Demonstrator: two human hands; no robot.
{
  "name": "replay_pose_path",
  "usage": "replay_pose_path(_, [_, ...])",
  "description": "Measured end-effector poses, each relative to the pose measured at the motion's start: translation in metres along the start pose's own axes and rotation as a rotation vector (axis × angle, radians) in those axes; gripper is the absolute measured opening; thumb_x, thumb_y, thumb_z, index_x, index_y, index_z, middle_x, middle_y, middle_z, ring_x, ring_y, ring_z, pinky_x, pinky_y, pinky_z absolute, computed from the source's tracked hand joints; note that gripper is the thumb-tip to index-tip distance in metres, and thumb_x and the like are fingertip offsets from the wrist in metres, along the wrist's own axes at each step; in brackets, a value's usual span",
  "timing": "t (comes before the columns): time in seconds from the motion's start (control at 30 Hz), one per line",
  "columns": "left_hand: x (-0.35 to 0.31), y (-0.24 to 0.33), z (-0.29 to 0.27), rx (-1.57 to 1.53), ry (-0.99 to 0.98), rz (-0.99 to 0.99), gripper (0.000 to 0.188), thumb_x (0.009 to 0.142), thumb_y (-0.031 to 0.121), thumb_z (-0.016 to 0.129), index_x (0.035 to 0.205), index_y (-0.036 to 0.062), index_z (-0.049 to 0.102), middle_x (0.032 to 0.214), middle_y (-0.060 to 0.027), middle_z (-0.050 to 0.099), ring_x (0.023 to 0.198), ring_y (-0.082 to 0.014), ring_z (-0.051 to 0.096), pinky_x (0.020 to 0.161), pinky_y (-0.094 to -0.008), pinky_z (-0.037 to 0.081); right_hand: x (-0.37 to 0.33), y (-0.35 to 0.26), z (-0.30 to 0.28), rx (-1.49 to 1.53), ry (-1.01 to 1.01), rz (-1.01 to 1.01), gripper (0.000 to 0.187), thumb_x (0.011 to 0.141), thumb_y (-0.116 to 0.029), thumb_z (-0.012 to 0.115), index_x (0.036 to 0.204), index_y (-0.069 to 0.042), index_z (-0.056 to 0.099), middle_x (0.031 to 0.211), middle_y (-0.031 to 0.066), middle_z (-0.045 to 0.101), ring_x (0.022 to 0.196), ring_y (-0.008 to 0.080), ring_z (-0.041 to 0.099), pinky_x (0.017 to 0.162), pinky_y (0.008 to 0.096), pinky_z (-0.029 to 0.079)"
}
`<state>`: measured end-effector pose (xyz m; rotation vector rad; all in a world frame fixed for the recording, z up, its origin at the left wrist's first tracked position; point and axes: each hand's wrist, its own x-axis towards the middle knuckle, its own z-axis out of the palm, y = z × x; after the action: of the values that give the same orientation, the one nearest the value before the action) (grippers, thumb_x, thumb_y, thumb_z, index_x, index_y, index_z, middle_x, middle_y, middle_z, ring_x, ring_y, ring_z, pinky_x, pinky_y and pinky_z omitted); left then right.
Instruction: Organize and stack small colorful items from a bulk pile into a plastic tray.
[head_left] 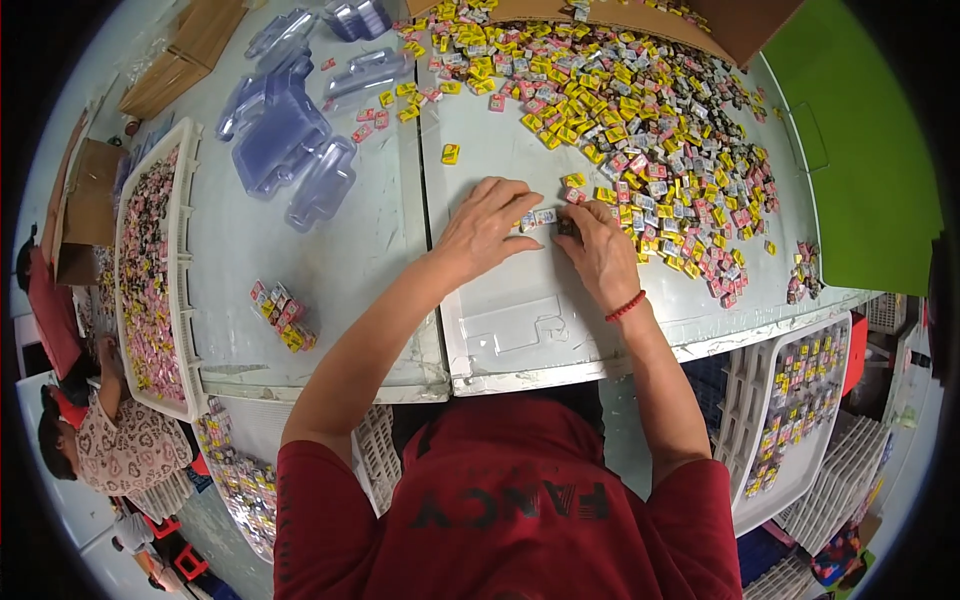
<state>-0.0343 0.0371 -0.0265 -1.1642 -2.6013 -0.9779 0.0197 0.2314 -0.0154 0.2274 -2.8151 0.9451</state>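
Between my two hands a short row of small wrapped blocks [543, 216] lies on the white table, white ones in its middle. My left hand [484, 232] curves round the left end of the row, thumb and fingers pinching a block there. My right hand [603, 254], with a red bead bracelet on its wrist, is closed at the other end on a dark block [566, 226]. Just nearer to me lies a clear plastic blister tray [515, 328]. One yellow block [450, 154] lies alone beyond my left hand.
A large heap of wrapped blocks [640, 130] spreads from a tipped cardboard box [620, 22]. Clear blister trays [285, 140] and a packed set [284, 314] lie left. A white crate [187, 270] of blocks stands farther left, near other people. Another crate [752, 430] stands below right.
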Motion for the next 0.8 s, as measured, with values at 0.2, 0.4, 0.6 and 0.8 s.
replay_pose_path(0.2, [0.014, 0.001, 0.014, -0.007, -0.004, 0.130, 0.041, 0.070, 0.018, 0.076, 0.106, 0.0037, 0.064, 0.102, -0.0087, 0.057, 0.095, -0.0276, 0.053, 0.083, -0.0359, 0.045, -0.012, -0.005, -0.019, -0.133, 0.001, 0.050, 0.031, 0.077, -0.016, 0.072, 0.103, -0.004, 0.061, 0.096, 0.0132, 0.062, 0.078, 0.0332, 0.063, 0.065, 0.0385, 0.052])
replay_pose_path(0.4, [0.017, 0.009, 0.022, 0.114, 0.078, 0.099, 0.031, 0.071, 0.017, 0.074, 0.098, 0.0044, 0.065, 0.085, -0.0079, 0.054, 0.082, -0.0264, 0.053, 0.072, -0.0377, 0.045, -0.017, -0.007, -0.021, -0.080, 0.039, 0.060, 0.028, 0.079, -0.018, 0.071, 0.101, -0.004, 0.063, 0.091, 0.0121, 0.063, 0.075, 0.0318, 0.063, 0.063, 0.0382, 0.052])
replay_pose_path(0.6, [0.011, 0.005, 0.018, 0.091, 0.079, 0.037, 0.038, 0.065, 0.023, 0.079, 0.093, 0.0045, 0.063, 0.086, -0.0082, 0.053, 0.083, -0.0272, 0.053, 0.072, -0.0378, 0.045, 0.013, -0.009, -0.025, -0.189, 0.200, -0.077, 0.020, 0.080, -0.014, 0.068, 0.097, -0.006, 0.065, 0.088, 0.0100, 0.064, 0.082, 0.0297, 0.061, 0.069, 0.0386, 0.050])
replay_pose_path(0.8, [0.006, 0.009, 0.005, 0.075, 0.017, -0.042, 0.047, 0.059, 0.022, 0.083, 0.097, 0.0029, 0.063, 0.097, -0.0093, 0.054, 0.093, -0.0282, 0.053, 0.083, -0.0386, 0.047, 0.030, -0.009, -0.002, -0.344, 0.074, -0.064, 0.013, 0.080, -0.014, 0.067, 0.090, -0.006, 0.064, 0.082, 0.0113, 0.065, 0.082, 0.0310, 0.060, 0.073, 0.0395, 0.048])
